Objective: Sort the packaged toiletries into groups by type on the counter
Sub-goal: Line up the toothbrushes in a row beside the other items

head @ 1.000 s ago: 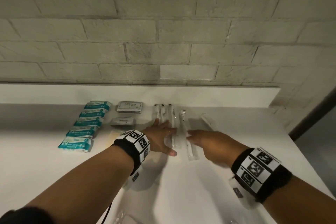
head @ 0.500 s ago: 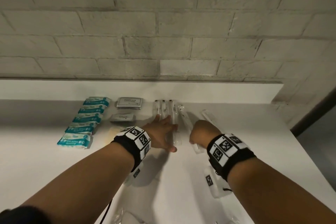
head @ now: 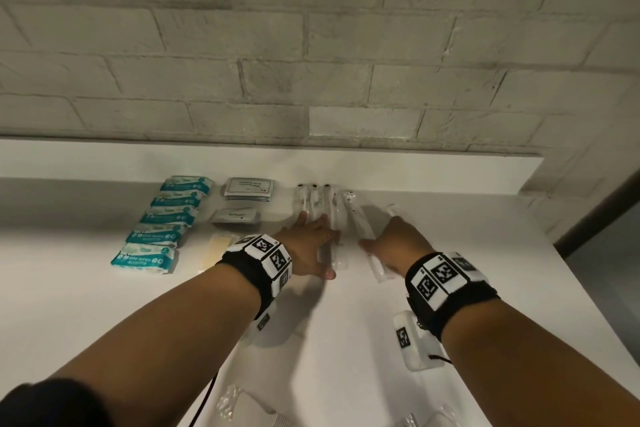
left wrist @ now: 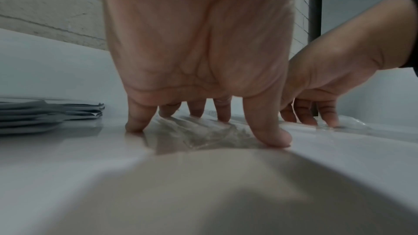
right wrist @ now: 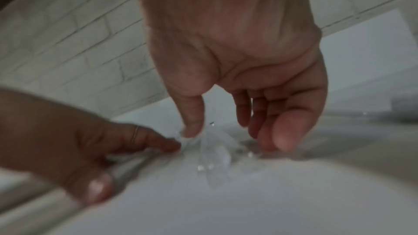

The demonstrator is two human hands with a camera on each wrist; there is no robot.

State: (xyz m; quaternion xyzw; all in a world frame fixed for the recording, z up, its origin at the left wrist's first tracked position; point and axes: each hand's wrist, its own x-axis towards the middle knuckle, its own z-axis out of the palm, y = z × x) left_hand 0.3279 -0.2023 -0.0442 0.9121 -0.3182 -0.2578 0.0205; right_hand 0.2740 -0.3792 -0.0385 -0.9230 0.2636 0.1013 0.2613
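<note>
I see a smooth white desk (head: pixel 346 340) with a soft sheen. The toothbrushes (head: pixel 332 218) lie in clear, crinkly plastic wrap that catches glints. The wipe packs (head: pixel 162 218) look like glossy teal-and-white plastic film, the sachets (head: pixel 248 188) like dull grey foil. The brick wall (head: pixel 311 45) behind is rough, matt, painted pale. My wristbands (head: pixel 263 263) are black cloth.

right: bare counter (head: pixel 467 253) | left — wipe packs (head: pixel 162 222), sachets (head: pixel 247 188) crowd

Pale grey brick wall (head: pixel 311 45) in running bond stands behind a white counter (head: pixel 346 340) with a raised back ledge (head: pixel 104 158). A dark vertical frame (head: pixel 595 218) stands at right. Lighting is dim.
</note>
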